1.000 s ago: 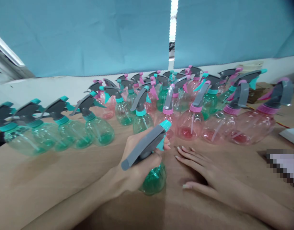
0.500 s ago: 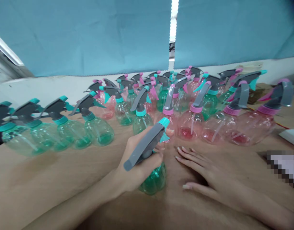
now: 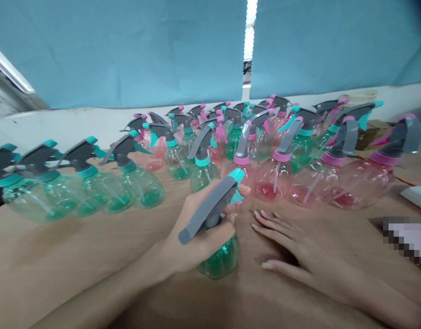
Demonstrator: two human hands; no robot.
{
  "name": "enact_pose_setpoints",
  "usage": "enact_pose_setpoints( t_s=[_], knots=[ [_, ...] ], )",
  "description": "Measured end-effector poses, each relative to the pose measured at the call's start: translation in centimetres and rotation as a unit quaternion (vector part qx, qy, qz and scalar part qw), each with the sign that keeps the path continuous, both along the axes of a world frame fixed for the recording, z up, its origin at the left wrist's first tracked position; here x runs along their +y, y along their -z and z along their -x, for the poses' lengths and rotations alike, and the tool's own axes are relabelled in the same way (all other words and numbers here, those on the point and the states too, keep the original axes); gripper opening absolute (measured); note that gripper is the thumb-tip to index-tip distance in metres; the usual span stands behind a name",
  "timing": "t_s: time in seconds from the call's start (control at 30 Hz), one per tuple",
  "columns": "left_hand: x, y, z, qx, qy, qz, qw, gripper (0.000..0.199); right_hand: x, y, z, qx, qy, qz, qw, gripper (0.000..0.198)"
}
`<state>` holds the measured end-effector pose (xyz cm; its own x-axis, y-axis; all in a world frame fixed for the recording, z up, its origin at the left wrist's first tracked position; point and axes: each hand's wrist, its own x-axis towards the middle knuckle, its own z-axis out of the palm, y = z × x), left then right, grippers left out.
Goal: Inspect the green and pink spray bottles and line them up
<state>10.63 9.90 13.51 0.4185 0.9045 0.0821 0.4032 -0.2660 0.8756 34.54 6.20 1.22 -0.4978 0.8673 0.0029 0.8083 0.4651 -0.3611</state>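
In the head view, my left hand is wrapped round the neck of a green spray bottle near the middle front of the table. The bottle's grey and turquoise spray head sticks out above my fingers, its nozzle pointing away to the upper right. My palm and fingers hide the collar. To the right, my right hand rests on the tabletop with its fingers spread and nothing in them. Just beyond the held bottle stand another green spray bottle and a pink spray bottle.
A row of green spray bottles stands on the left of the wooden table. Several pink ones stand at the right, with more of both colours behind. A blue cloth hangs at the back. A blurred-out object lies far right.
Almost nothing differs. My left hand and the held spray bottle have shifted very slightly to the right; my right hand stays in place on the table.
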Motion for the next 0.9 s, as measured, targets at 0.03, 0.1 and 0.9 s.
enact_pose_setpoints(
  t_s=[0.03, 0.1, 0.9],
  knots=[
    [0.1, 0.0, 0.0, 0.008, 0.016, -0.004, 1.0, 0.036, 0.0, 0.0, 0.0, 0.001, 0.001, 0.001, 1.0, 0.066],
    [0.4, 0.0, 0.2, 0.033, 0.048, -0.014, 0.998, 0.042, 0.0, 0.0, 0.0, 0.005, 0.003, 0.0, 1.0, 0.067],
    [1.6, 2.2, 0.8, -0.03, 0.134, -0.095, 0.986, 0.068, 0.0, 0.3, -0.2, -0.021, -0.007, -0.022, 1.0, 0.067]
  ],
)
